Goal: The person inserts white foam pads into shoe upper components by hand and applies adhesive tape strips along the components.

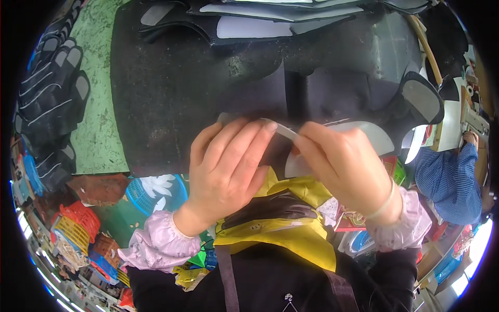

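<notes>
At the near edge of the black work surface both of my hands meet over a narrow pale strip (283, 130). My right hand (345, 164) is closed in a pinch at the strip's right end. My left hand (228, 164) is closed too, thumb and fingers together at its left end. Just beyond my fingers lies a dark flat cut piece (260, 96), with another dark piece (335, 91) to its right. A white curved piece (377, 138) shows behind my right hand. My fingers hide where the strip joins the dark material.
Dark pieces with white panels (254, 27) are stacked at the far edge. More lie in a row (49, 99) along the green table (96, 130) at left. A blue basket (156, 195) with white scraps stands below. Another person (449, 179) sits at right.
</notes>
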